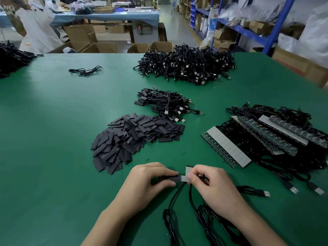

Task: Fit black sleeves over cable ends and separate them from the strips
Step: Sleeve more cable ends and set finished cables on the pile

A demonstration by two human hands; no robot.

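While sleeve pile sits on green mat, boxes, blue shelving behind.

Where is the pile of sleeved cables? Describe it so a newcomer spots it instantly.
Start at the green table, middle. Between the big cable heap at the far edge and the loose black sleeves lies a small bundle. Unlike both neighbours, its cables carry sleeves on one end.
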